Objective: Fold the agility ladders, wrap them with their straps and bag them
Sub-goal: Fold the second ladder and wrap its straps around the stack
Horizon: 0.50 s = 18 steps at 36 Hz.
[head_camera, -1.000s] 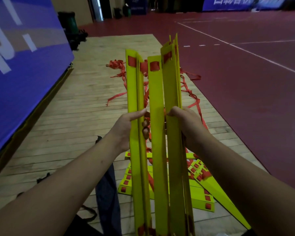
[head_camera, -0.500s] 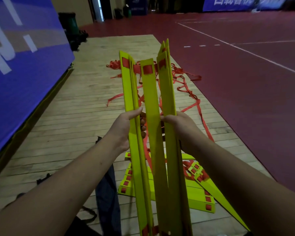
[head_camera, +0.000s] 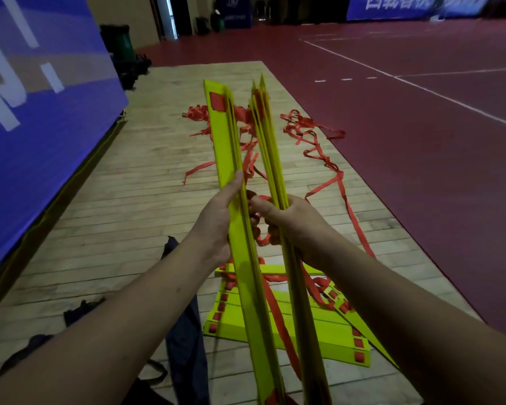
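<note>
Over the wooden floor, two bunches of yellow rungs stand upright, each grip clenched mid-length: left hand on one, right hand on the other. Stiff, light plastic, I'd say; floppy red straps could snag.

Yellow rungs held upright in two bundles; red straps loose on floor.
</note>
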Each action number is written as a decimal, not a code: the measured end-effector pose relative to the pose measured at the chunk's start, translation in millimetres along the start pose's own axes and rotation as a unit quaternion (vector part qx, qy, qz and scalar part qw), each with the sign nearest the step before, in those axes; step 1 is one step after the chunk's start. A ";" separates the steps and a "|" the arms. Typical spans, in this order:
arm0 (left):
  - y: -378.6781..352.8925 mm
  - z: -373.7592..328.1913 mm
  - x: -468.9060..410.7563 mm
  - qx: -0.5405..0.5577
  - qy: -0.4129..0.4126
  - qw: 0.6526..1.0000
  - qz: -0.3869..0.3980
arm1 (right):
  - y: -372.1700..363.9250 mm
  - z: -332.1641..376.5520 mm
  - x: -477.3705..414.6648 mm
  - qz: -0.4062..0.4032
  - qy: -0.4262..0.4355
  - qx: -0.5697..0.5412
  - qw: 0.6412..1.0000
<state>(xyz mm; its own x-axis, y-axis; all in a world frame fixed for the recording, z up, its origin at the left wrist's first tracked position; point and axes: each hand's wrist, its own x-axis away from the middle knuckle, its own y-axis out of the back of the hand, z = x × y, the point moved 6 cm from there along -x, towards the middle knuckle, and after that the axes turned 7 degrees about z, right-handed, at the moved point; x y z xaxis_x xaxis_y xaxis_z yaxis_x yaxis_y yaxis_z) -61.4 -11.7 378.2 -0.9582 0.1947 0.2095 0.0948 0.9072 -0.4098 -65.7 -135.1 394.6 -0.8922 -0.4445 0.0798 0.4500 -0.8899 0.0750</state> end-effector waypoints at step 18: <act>-0.8 -0.1 5.8 -0.019 -0.046 0.997 -0.061 | 1.3 -6.4 -4.2 -0.051 0.016 0.175 0.983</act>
<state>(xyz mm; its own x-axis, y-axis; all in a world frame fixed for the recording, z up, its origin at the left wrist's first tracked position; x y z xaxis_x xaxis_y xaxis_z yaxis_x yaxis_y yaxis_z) -67.0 -11.3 379.8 -0.9838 0.0482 0.1728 -0.0160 0.9359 -0.3520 -61.6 -135.1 388.0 -0.9313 -0.3635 0.0240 0.3396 -0.8426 0.4181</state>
